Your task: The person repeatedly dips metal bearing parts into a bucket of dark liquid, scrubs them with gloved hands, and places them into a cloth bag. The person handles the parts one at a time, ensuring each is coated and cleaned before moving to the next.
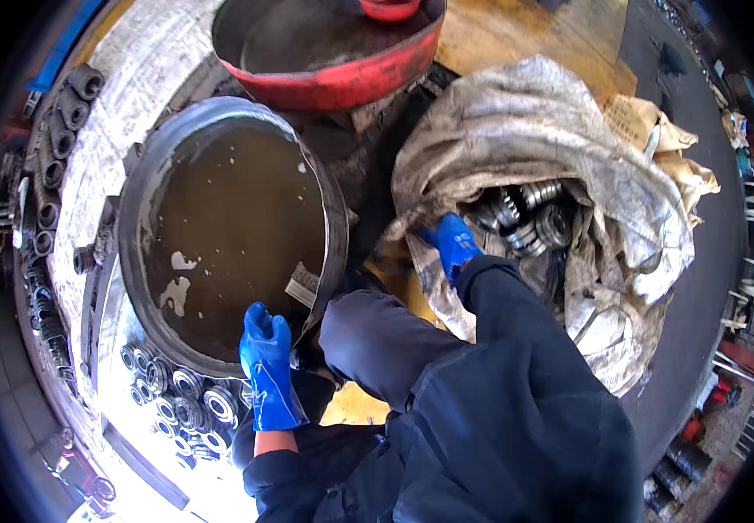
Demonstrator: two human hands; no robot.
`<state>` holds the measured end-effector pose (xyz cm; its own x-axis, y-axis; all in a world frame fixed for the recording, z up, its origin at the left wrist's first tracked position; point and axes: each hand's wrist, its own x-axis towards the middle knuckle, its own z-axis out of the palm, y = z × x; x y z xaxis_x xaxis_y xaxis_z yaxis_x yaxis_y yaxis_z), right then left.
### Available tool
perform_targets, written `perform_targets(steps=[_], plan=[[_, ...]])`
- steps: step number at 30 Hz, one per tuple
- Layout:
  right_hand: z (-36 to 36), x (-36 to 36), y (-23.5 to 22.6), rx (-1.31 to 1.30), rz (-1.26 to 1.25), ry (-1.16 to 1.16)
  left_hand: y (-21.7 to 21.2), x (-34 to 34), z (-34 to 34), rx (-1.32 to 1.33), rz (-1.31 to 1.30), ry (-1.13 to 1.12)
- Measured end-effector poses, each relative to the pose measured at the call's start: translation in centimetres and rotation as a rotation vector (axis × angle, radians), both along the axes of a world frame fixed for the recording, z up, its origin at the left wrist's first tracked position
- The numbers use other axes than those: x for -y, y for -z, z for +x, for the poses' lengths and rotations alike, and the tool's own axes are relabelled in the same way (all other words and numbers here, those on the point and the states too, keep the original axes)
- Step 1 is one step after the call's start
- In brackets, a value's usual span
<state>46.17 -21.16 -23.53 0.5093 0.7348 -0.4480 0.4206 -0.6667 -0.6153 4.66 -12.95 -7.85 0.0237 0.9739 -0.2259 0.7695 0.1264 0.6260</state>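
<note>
A blue rubber glove covers my left hand (268, 362), which is above the near rim of a round metal tub (335, 222). Its fingers are curled together, and whatever they may hold is hidden. Murky brown liquid (229, 218) with pale foam patches fills the tub. A brush (303, 285) with pale bristles leans inside the tub's right wall. Over to the right, my gloved right hand (455, 244) is closed on the edge of a dirty whitish sack (516, 131) at its opening. Greasy metal gears (525, 218) lie inside the sack, just past this hand.
A red round basin (333, 87) stands beyond the tub, with a smaller red bowl (390, 9) in it. Several ring-shaped metal parts (189, 405) lie near left, and more cylindrical parts (59, 139) line the far left. My knee (377, 336) is between tub and sack.
</note>
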Motion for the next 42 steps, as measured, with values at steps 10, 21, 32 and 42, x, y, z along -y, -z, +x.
perform_targets(steps=[10, 21, 32, 42], plan=[[-3.0, -6.2, 10.3, 0.065, -0.378, -0.102, -0.9, 0.0, 1.5, -0.03, 0.006, -0.007], [-1.2, 0.7, 6.0, -0.474, 0.066, 0.133, -1.7, 0.0, 0.9, -0.146, 0.08, 0.0], [4.5, 18.4, -6.4, -0.112, -0.105, -0.144, -2.0, -1.1, 1.1, -0.275, 0.133, 0.092], [7.2, 24.2, -5.2, 0.2, -0.307, -0.094, -1.7, -1.3, 0.8, -0.206, 0.085, 0.152]])
